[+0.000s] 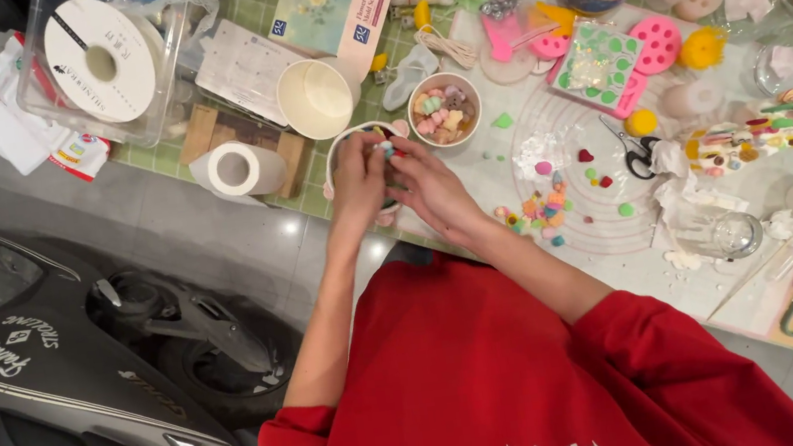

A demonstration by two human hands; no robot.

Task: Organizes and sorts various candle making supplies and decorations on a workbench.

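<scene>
My left hand (358, 183) and my right hand (435, 191) meet over a white cup (339, 149) that holds colourful small pieces, at the table's near edge. Their fingertips pinch a small pale blue piece (387, 147) between them, just above the cup's rim. Both forearms reach up from red sleeves. My hands hide most of the cup. Just beyond the fingers stands a small bowl (444, 109) of pastel candy-like pieces.
An empty white paper cup (315, 98) and a white tape roll (235, 169) lie left of my hands. Right of them a clear mat (578, 221) carries loose coloured bits, small scissors (637, 149) and pink moulds (657, 42). A scooter (79, 343) stands beside the table.
</scene>
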